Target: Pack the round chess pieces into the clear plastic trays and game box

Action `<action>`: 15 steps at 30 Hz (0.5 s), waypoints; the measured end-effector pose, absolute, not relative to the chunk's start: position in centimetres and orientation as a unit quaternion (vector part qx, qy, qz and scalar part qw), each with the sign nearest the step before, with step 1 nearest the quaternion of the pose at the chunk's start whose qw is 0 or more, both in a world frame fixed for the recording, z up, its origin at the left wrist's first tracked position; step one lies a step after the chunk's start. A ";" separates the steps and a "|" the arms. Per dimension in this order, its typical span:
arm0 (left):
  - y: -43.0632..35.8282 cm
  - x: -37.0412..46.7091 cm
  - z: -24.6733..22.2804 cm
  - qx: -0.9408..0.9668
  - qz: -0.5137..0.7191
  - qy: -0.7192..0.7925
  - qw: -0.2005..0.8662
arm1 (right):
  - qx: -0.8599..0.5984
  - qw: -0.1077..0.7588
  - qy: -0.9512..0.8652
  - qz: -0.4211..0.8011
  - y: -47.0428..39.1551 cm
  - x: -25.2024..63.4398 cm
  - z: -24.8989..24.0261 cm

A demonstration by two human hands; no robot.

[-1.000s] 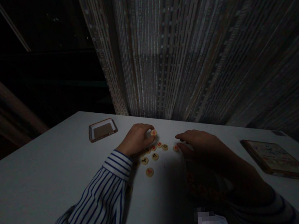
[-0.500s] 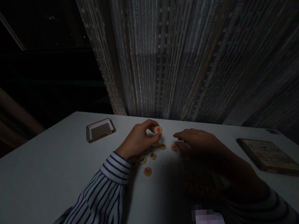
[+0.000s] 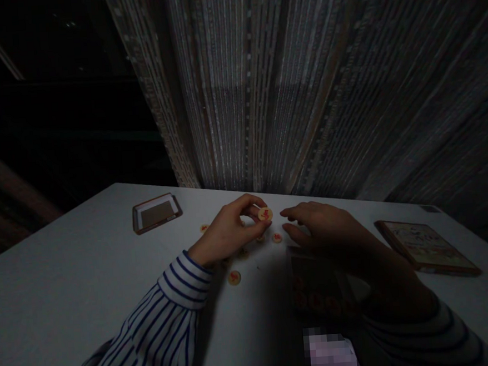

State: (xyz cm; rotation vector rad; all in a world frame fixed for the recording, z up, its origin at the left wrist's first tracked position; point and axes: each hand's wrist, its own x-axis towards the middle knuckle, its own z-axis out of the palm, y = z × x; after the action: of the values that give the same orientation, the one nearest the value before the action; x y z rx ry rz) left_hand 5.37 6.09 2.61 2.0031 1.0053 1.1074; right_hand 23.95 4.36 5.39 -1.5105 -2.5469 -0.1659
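Between the thumb and fingers of my left hand [image 3: 227, 229] is a round xiangqi piece [image 3: 265, 214] with a red character, held up off the table with its face toward me. My right hand [image 3: 320, 225] hovers just to the right of it, thumb and fingers apart and nothing in them. Below the gap between the hands lies a red-marked piece [image 3: 277, 237]. Another red-marked piece [image 3: 234, 277] rests nearer to me. Several more pieces are partly covered by my left hand. Under my right forearm, in deep shadow, a box [image 3: 293, 263] holds several pieces in a row.
A shallow open tray [image 3: 136, 224] with a brown inside stands at the back left of the white table [image 3: 88, 283]. On the right lies a flat box lid [image 3: 428, 245] with a printed picture. Behind the table hangs a striped curtain [image 3: 229, 95]. The light is dim.
The held piece has moved slightly right, toward my right hand, and more of its face shows. My right hand's fingers have risen a little. The whole view has shifted slightly.
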 end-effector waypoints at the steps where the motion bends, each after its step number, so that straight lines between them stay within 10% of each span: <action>1: 6.1 5.4 2.6 0.760 0.422 0.377 0.320 | -0.507 0.090 -0.855 -0.057 4.3 24.0 5.5; 15: 5.8 5.6 2.9 0.739 0.427 0.368 0.370 | -0.451 0.182 -0.874 -0.011 4.1 24.6 5.9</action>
State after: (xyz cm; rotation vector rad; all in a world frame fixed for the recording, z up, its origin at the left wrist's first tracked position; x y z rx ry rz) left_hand 5.65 5.82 2.95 1.8949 0.9431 1.0960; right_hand 24.62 4.11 5.92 -1.2722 -2.4670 -0.0310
